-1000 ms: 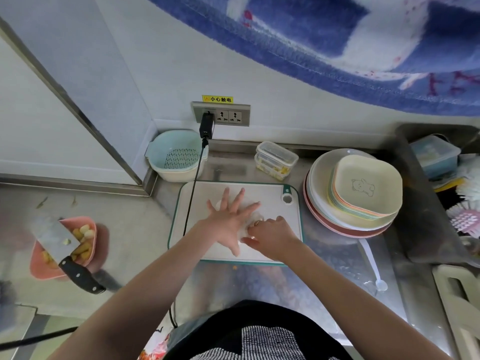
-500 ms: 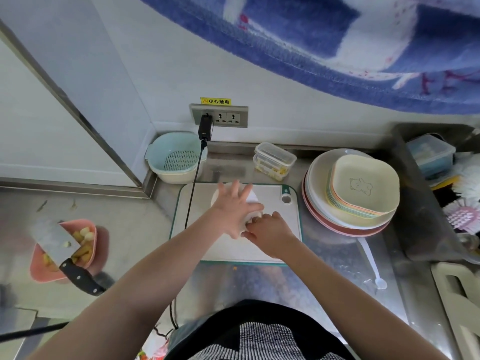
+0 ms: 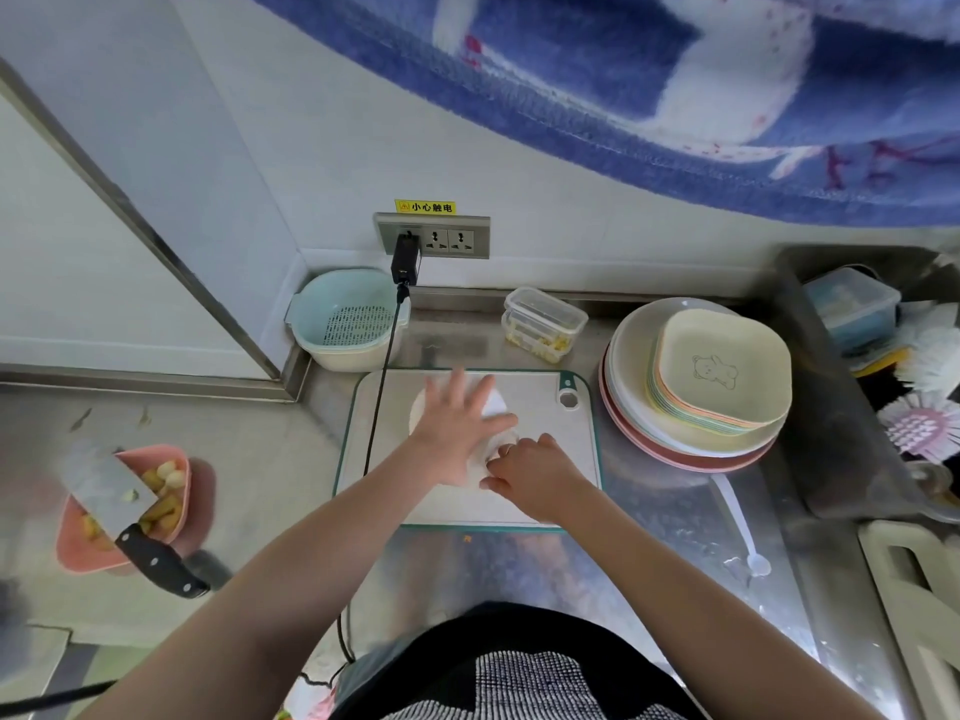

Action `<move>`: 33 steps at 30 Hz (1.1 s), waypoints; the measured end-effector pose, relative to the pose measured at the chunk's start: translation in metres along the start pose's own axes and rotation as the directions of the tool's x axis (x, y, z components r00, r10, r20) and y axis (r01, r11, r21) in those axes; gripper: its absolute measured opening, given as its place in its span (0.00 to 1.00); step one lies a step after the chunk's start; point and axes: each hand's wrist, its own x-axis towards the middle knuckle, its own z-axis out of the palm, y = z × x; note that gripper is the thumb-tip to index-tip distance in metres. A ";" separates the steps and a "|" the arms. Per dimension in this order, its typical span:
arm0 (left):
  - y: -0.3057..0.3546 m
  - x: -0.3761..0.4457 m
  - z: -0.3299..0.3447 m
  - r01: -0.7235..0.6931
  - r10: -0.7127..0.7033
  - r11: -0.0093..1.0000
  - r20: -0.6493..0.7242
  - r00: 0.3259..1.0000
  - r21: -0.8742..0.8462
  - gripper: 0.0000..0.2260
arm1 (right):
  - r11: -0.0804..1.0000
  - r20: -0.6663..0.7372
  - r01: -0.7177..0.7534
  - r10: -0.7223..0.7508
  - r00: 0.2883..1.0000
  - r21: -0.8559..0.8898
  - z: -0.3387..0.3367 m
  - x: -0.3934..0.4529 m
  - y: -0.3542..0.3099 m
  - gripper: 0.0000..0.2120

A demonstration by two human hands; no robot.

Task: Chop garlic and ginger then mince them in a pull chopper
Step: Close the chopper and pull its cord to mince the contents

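Left hand (image 3: 457, 433) lies flat, fingers spread, pressing on the white chopper (image 3: 496, 407) in the middle of the cutting board (image 3: 545, 491), right hand (image 3: 535, 472) w/ fingers curled at its near edge, can't tell what it grips; knife (image 3: 119, 506) across pink bowl (image 3: 179, 459) at left.

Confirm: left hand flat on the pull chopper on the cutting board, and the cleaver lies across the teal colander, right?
Not quite. The head view shows the cleaver lying across the pink bowl, not the colander. The left hand does lie flat on the pull chopper on the cutting board.
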 end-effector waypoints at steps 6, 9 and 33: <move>-0.012 -0.001 -0.034 0.015 0.121 0.932 -0.350 0.929 0.363 0.36 | 0.986 -0.369 -0.161 0.131 0.920 -0.052 -0.017 -0.011 0.011 0.12; -0.008 -0.003 -0.030 -0.010 0.120 0.945 -0.316 0.941 0.327 0.41 | 0.980 -0.381 -0.193 0.165 0.910 -0.036 -0.011 -0.013 0.011 0.12; -0.003 -0.003 0.013 -0.003 0.003 0.992 -0.004 1.000 0.127 0.43 | 0.740 0.165 -0.665 0.647 0.745 0.103 0.056 -0.112 0.092 0.15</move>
